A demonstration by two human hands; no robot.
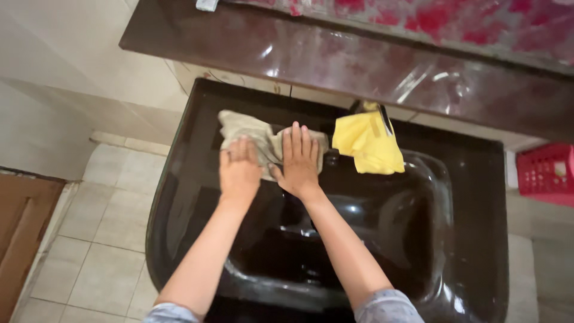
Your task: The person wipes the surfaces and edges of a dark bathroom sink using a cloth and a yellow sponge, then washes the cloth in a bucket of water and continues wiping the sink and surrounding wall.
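Observation:
A crumpled beige cloth (242, 127) lies on the back rim of a glossy black washbasin (472, 197). My left hand (239, 169) rests flat on the cloth's left part, fingers together and pointing away from me. My right hand (300, 158) presses flat on the cloth's right part, fingers slightly spread. Both palms face down on the cloth. A yellow cloth (369, 142) hangs over the tap just right of my right hand, hiding most of the tap.
A dark reddish-brown stone shelf (335, 57) runs above the basin, with a red-patterned surface (454, 21) behind it. A red plastic basket (547, 173) stands at the right. Pale floor tiles (101, 239) lie to the left, beside a brown wooden door (21, 233).

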